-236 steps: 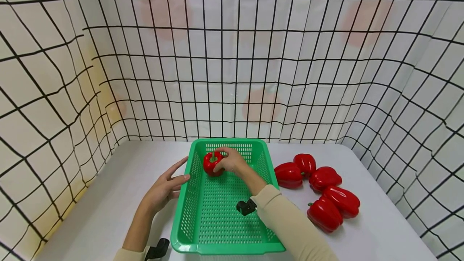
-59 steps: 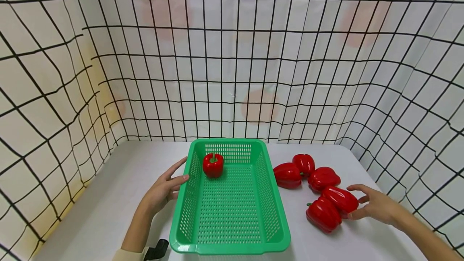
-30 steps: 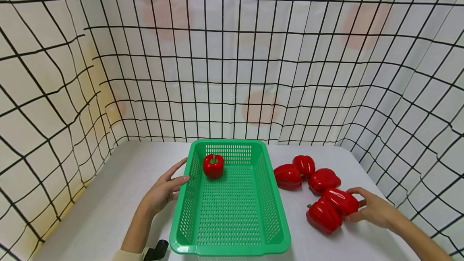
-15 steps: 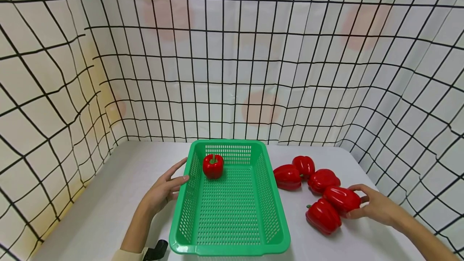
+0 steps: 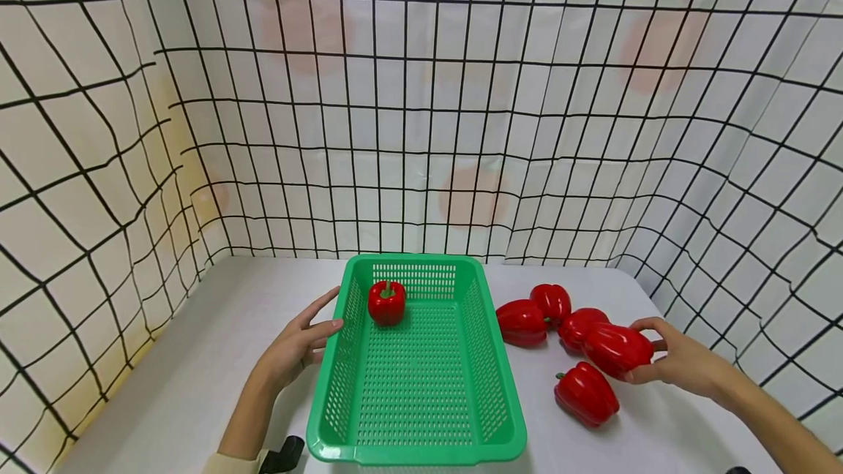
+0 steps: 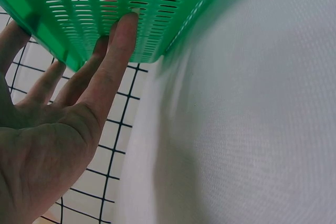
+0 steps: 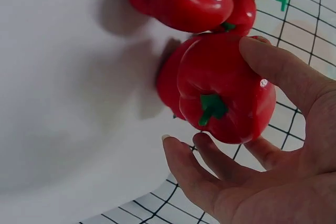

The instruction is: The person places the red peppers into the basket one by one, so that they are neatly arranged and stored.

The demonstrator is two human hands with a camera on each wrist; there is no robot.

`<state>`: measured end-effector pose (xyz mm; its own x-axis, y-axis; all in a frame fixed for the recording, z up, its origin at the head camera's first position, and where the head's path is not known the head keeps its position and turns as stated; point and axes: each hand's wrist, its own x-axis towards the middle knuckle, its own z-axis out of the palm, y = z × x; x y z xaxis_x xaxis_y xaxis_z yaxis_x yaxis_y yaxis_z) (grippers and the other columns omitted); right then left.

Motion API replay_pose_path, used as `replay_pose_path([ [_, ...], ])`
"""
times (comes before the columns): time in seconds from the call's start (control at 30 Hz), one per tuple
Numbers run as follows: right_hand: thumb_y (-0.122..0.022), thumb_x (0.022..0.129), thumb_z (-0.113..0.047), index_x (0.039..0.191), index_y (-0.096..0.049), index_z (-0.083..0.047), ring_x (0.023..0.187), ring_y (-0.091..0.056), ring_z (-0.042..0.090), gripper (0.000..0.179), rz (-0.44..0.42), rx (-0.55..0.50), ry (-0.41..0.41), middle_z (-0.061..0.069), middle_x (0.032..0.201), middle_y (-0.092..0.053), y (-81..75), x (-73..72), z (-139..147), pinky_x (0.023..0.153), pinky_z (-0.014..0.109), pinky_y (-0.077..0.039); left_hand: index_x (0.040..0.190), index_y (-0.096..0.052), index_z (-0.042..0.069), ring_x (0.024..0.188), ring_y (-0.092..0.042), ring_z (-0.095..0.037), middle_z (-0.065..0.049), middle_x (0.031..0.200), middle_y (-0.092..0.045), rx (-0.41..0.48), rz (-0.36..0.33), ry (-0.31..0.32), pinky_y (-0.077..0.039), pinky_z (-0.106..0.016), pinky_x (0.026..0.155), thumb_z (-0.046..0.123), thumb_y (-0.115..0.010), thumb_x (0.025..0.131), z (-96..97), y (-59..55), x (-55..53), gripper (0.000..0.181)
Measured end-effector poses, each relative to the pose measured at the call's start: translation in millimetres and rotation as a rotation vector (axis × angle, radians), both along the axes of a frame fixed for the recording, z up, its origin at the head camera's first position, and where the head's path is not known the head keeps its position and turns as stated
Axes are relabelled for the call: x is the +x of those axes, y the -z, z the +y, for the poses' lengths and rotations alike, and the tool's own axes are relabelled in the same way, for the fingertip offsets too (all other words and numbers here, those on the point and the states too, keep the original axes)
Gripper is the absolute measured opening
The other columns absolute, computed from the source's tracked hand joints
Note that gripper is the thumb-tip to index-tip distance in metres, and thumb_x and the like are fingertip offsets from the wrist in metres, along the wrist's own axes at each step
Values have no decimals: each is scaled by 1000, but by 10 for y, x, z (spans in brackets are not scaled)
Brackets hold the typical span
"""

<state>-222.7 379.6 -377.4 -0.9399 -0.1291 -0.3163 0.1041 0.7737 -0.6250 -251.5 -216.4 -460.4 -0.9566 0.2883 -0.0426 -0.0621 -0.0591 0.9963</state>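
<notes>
Fingers (image 7: 218,157) of the right hand (image 5: 685,358) grip one red pepper (image 5: 617,350), out at 3 o'clock from the single green basket (image 5: 416,453); the thumb lies on one side, other fingers opposite. Seen from the right wrist, the pepper's green stem (image 7: 212,106) faces the camera. Whether it is fully clear of the white surface (image 5: 217,328) is hard to tell.

Six red peppers show in all: five outside the basket, counting the gripped one, and one inside. Around the gripped one, a partly hidden pepper (image 5: 577,329) sits at 10 o'clock and a front pepper (image 5: 587,395) lies near at 7 o'clock. Farther off are two more, a far pepper (image 5: 550,303) at 10 o'clock and a basket-side pepper (image 5: 520,322) between 9 and 10. The inside pepper (image 5: 386,306) stands stem up, toward the basket's 11 o'clock.

Along the basket's 9 o'clock side is the left hand (image 5: 296,350), fingers mostly straight and spread, touching the slotted outer wall without gripping. One beige sleeve (image 5: 230,464) shows below it.
</notes>
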Motion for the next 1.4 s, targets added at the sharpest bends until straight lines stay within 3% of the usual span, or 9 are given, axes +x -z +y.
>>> replay_pose_path([
  [0.17, -84, 83, -24, 145, -21, 3, 111, -56, 36, 92, 24, -25, -4, 35, 131, -47, -62, -15, -91, 82, 49, -62, 161, -26, 36, 111, -71, -40, -26, 144, -55, 1, -9, -7, -60, -48, 90, 23, -65, 100, 0, 6, 2, 73],
  [0.47, -84, 82, -26, 148, -17, 0, 118, -54, 44, 97, 56, -55, -3, 40, 141, -38, -57, -93, -243, 82, 48, -62, 161, -26, 35, 112, -70, -40, -26, 144, -54, -1, -6, -1, -61, -48, 90, 22, -64, 100, 5, 5, 0, 73],
  [0.7, -86, 80, -27, 150, -18, 0, 116, -56, 44, 100, 111, -71, 9, 38, 140, -39, -64, -106, -391, 81, 46, -63, 161, -26, 36, 112, -70, -40, -25, 146, -53, 1, -11, -3, -60, -49, 90, 23, -65, 100, 13, -2, 5, 74],
  [0.9, -85, 81, -36, 152, -21, -2, 124, -49, 52, 101, 146, -81, 15, 36, 142, -40, -67, -122, -518, 81, 47, -63, 160, -26, 36, 112, -70, -40, -25, 145, -54, 2, -13, -13, -60, -49, 90, 24, -65, 100, 15, 1, 11, 73],
  [1.13, -84, 81, -42, 153, -26, -4, 122, -52, 47, 100, 156, -109, 19, 32, 138, -47, -59, -149, -686, 82, 45, -64, 160, -26, 36, 113, -70, -41, -25, 145, -54, -4, -14, -16, -60, -50, 89, 25, -65, 99, 13, -1, 20, 73],
  [1.4, -78, 84, -53, 156, -29, -7, 124, -51, 50, 99, 213, -64, 46, 33, 140, -49, -55, -199, -864, 83, 49, -63, 160, -26, 36, 114, -69, -41, -25, 147, -52, -3, -9, -11, -60, -50, 90, 24, -65, 100, 10, 6, 5, 73],
])
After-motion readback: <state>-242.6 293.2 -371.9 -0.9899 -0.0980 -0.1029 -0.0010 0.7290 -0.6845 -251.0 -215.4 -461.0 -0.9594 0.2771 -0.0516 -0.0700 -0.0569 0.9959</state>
